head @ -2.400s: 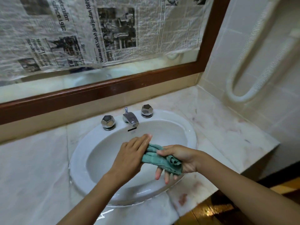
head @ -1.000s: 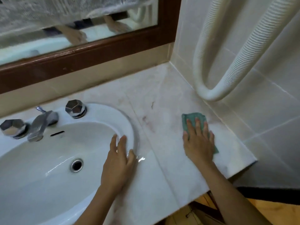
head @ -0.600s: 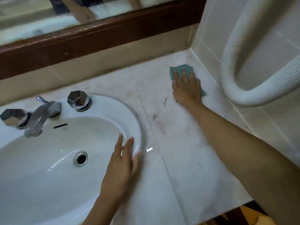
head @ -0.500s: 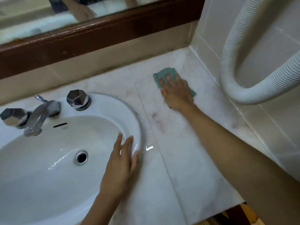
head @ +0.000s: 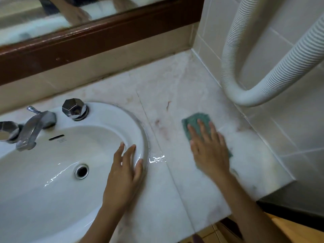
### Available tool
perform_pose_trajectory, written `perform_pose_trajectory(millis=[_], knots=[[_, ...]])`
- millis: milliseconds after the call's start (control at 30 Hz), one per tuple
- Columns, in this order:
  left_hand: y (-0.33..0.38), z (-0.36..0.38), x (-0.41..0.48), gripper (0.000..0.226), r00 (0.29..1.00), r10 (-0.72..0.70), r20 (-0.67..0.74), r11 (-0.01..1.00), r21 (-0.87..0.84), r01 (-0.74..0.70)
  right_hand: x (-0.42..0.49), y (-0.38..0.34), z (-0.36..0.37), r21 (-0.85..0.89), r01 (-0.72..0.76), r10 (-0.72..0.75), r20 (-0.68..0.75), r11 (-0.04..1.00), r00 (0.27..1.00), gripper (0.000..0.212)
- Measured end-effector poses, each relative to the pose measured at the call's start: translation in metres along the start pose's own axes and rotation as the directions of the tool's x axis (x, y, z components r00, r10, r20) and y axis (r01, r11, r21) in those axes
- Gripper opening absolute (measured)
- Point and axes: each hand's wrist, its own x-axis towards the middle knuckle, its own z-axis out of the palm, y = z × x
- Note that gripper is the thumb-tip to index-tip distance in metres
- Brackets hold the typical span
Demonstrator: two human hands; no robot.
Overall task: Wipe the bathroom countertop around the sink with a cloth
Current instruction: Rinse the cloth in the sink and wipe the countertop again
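A folded green cloth lies flat on the pale marble countertop to the right of the white sink. My right hand presses down on the cloth with fingers spread, covering most of it. My left hand rests flat on the sink's right rim, fingers apart, holding nothing. Reddish stains mark the marble between the sink and the cloth.
A chrome faucet and a faceted knob stand at the back of the sink. A white ribbed hose loops down the tiled right wall. A wood-framed mirror runs along the back. The counter's front edge is near my right forearm.
My right hand has slid the cloth from the back corner of the counter toward me, along the right wall. My left hand has stayed on the sink rim.
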Motion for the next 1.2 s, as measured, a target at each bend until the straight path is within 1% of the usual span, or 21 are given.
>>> perform_pose_trajectory(millis=[67, 133, 233, 300, 400, 467, 500, 533, 567, 633, 733, 800, 867, 967, 1067, 1133, 1200], knots=[[0.000, 0.000, 0.001, 0.047, 1.000, -0.004, 0.004, 1.000, -0.005, 0.004, 0.052, 0.005, -0.004, -0.017, -0.053, 0.053, 0.013, 0.998, 0.999, 0.055], [0.000, -0.001, 0.001, 0.047, 1.000, -0.011, 0.012, 1.000, -0.018, 0.011, 0.100, -0.006, -0.006, -0.008, -0.070, 0.070, 0.077, 0.998, 0.995, 0.055], [0.001, -0.002, 0.000, 0.046, 1.000, -0.011, 0.006, 1.000, -0.026, 0.011, 0.121, -0.045, 0.000, 0.009, -0.023, 0.022, 0.076, 1.000, 0.997, 0.054], [0.001, -0.004, 0.000, 0.044, 1.000, -0.015, 0.011, 0.999, -0.050, 0.016, 0.093, -0.073, 0.010, 0.025, 0.019, -0.021, 0.057, 0.999, 0.998, 0.055], [0.001, -0.008, -0.002, 0.041, 1.000, -0.016, 0.025, 0.992, -0.123, 0.019, -0.001, -0.105, 0.019, 0.096, 0.088, -0.091, 0.027, 0.991, 0.995, 0.056], [0.002, -0.011, -0.003, 0.040, 1.000, 0.004, 0.028, 0.990, -0.138, 0.000, -0.067, -0.103, 0.016, 0.101, 0.175, -0.182, 0.058, 0.979, 0.982, 0.055], [0.002, -0.012, -0.004, 0.040, 0.999, 0.009, 0.032, 0.991, -0.136, -0.005, -0.092, -0.091, 0.012, 0.095, 0.196, -0.204, 0.087, 0.976, 0.975, 0.054], [0.003, -0.012, -0.005, 0.040, 0.999, 0.010, 0.039, 0.991, -0.133, -0.004, -0.110, -0.073, 0.010, 0.084, 0.183, -0.191, 0.101, 0.979, 0.976, 0.054], [0.004, -0.013, -0.006, 0.040, 0.999, 0.010, 0.046, 0.991, -0.133, -0.004, -0.118, -0.050, 0.007, 0.069, 0.135, -0.141, 0.091, 0.988, 0.986, 0.053], [0.007, -0.013, -0.008, 0.040, 0.999, 0.009, 0.052, 0.992, -0.128, -0.002, -0.115, -0.004, -0.002, 0.025, -0.024, 0.022, 0.061, 0.999, 0.998, 0.054], [0.010, -0.013, -0.007, 0.040, 0.998, -0.016, 0.060, 0.993, -0.112, 0.023, -0.070, 0.046, -0.012, -0.023, -0.259, 0.260, 0.043, 0.966, 0.965, 0.058], [0.011, -0.012, -0.006, 0.041, 0.998, -0.016, 0.060, 0.996, -0.090, 0.022, -0.026, 0.058, -0.015, -0.028, -0.353, 0.354, 0.013, 0.935, 0.935, 0.060], [0.011, -0.012, -0.005, 0.041, 0.999, -0.014, 0.050, 0.996, -0.088, 0.019, 0.015, 0.051, -0.014, -0.019, -0.385, 0.386, 0.010, 0.923, 0.923, 0.058], [0.008, -0.011, -0.004, 0.040, 0.999, -0.016, 0.039, 0.995, -0.096, 0.020, 0.040, 0.009, -0.007, 0.005, -0.320, 0.320, 0.011, 0.948, 0.947, 0.055], [0.005, -0.011, -0.004, 0.039, 0.999, 0.003, 0.032, 0.994, -0.111, 0.001, 0.008, -0.051, 0.006, 0.064, -0.184, 0.185, -0.004, 0.981, 0.983, 0.056], [0.004, -0.011, -0.005, 0.039, 1.000, 0.011, 0.022, 0.993, -0.120, -0.008, -0.043, -0.086, 0.013, 0.096, -0.042, 0.041, 0.016, 0.994, 0.999, 0.057], [0.002, -0.010, -0.004, 0.039, 1.000, 0.019, 0.013, 0.994, -0.108, -0.017, -0.099, -0.098, 0.017, 0.084, 0.135, -0.141, 0.073, 0.987, 0.987, 0.057]])
